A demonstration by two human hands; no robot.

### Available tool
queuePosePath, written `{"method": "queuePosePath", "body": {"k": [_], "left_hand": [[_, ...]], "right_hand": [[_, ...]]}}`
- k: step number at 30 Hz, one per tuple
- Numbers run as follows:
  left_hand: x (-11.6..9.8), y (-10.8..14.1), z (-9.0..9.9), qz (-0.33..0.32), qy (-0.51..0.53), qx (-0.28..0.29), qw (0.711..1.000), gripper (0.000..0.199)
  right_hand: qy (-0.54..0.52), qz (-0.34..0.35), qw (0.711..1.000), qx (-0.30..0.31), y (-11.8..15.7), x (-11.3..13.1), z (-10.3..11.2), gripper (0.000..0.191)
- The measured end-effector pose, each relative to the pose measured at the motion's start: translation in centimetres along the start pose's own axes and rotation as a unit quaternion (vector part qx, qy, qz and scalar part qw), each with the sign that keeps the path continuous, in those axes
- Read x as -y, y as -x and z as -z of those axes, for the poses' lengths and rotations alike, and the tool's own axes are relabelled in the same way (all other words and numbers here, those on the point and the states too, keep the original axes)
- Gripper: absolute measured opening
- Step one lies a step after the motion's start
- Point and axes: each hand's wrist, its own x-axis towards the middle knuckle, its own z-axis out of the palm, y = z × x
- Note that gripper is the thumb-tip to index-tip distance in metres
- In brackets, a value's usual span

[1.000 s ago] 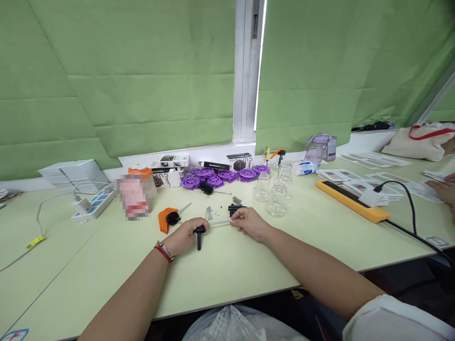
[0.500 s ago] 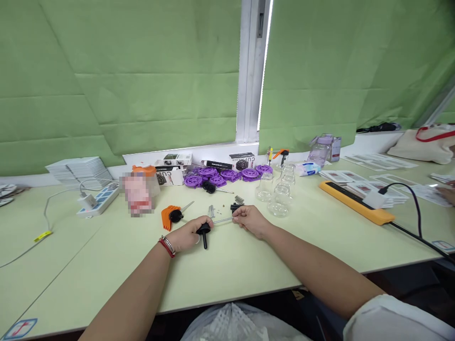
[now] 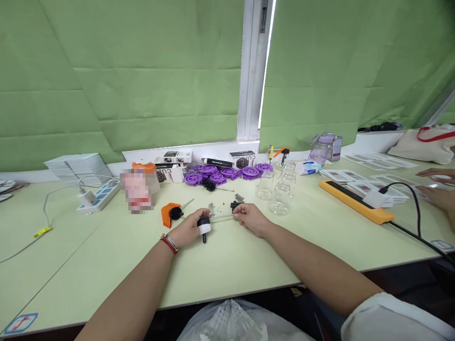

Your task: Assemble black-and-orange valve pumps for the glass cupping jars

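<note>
Held between the two hands, over the middle of the surface: a black rounded piece with a short peg pointing toward the near edge, and a thin metal rod running from it to the right. Left hand closed around the black rounded piece, thumb in a white cover; right hand pinching the far end of the rod between thumb and fingers. Probably at the step of working at that far end, with the left grip as the steady side; too small to tell what else, if anything, is in the right fingertips. For the next move, likely in need of a firm left hold, a straight rod and a fine right pinch. Just beyond the rod, loose metal pins and tiny bits; beside the right fingers, black parts, with springs behind. Near the left hand, an orange piece with a black knob. Farther back, purple discs in front of boxes, and to their right, clear jars. At the far right, beyond a yellow power strip, another person's hands near printed cards.
</note>
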Motion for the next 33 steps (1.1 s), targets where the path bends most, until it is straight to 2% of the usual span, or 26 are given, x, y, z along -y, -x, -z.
{"method": "queuePosePath", "body": {"k": [4, 10, 15, 24, 33], "left_hand": [[-0.1, -0.1, 0.1, -0.017, -0.022, -0.018, 0.999, 0.032], [-0.5, 0.0, 0.1, 0.007, -0.011, -0.028, 1.0, 0.034], [-0.2, 0.0, 0.0, 0.005, -0.009, -0.029, 1.0, 0.035], [-0.1, -0.1, 0.0, -0.002, -0.018, -0.029, 0.999, 0.034], [0.0, -0.2, 0.0, -0.008, -0.015, -0.021, 1.0, 0.032]], "right_hand": [[0.003, 0.024, 1.0, 0.01, -0.2, -0.4, 0.0, 0.006], [0.05, 0.031, 0.998, 0.01, -0.1, -0.4, 0.0, 0.008], [0.097, 0.059, 0.993, 0.014, -0.2, -0.5, -0.1, 0.022], [0.132, 0.08, 0.988, 0.001, -0.9, -1.5, -0.1, 0.03], [0.186, 0.125, 0.974, -0.039, -1.4, -2.2, 0.0, 0.024]]}}
